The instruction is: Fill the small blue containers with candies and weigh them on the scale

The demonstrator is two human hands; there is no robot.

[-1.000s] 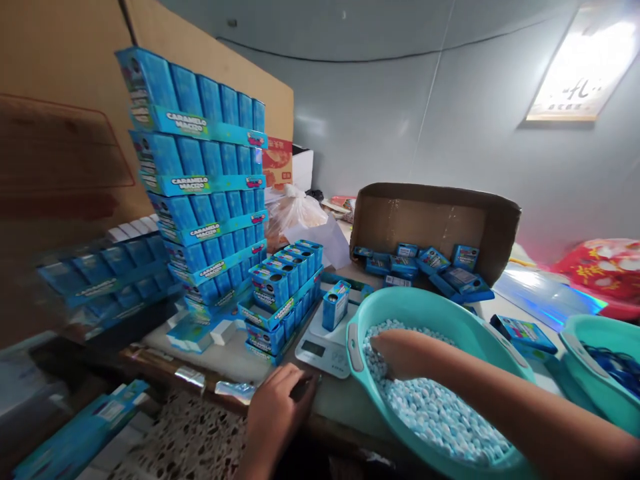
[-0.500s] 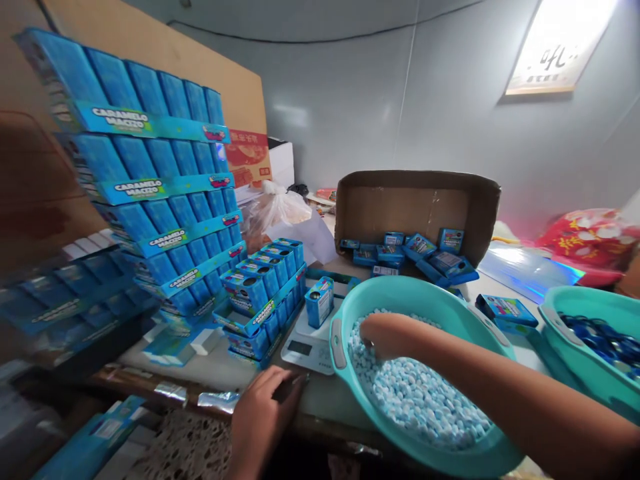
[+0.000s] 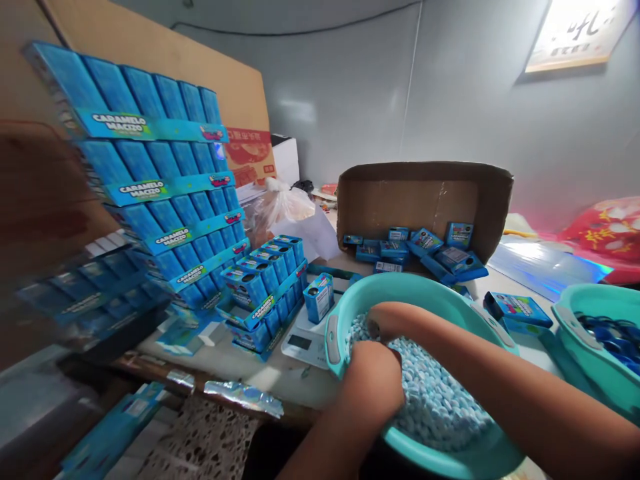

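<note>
Pale blue and white candies [image 3: 440,400] fill the bottom of a turquoise basin [image 3: 430,288]. My right hand [image 3: 387,321] reaches in from the right, bent down into the candies near the basin's left inner side. Just in front of it, my left hand [image 3: 375,373] hangs over the near left rim, knuckles toward me. The fingers of both hands are hidden, so what they hold does not show. Left of the basin, one upright blue candy box [image 3: 319,298] stands on a white digital scale [image 3: 306,349].
Filled display trays [image 3: 265,280] stand beside the scale. Behind them rises a tall stack of blue trays [image 3: 165,187]. A tipped cardboard box [image 3: 420,200] holds several blue boxes. At right are a flat-lying blue box [image 3: 520,310] and a second turquoise basin [image 3: 590,300] with dark blue pieces.
My left hand has moved from the table edge beside the scale up and right into the basin, next to my right hand. My right hand stays in the candies. The view has shifted slightly.
</note>
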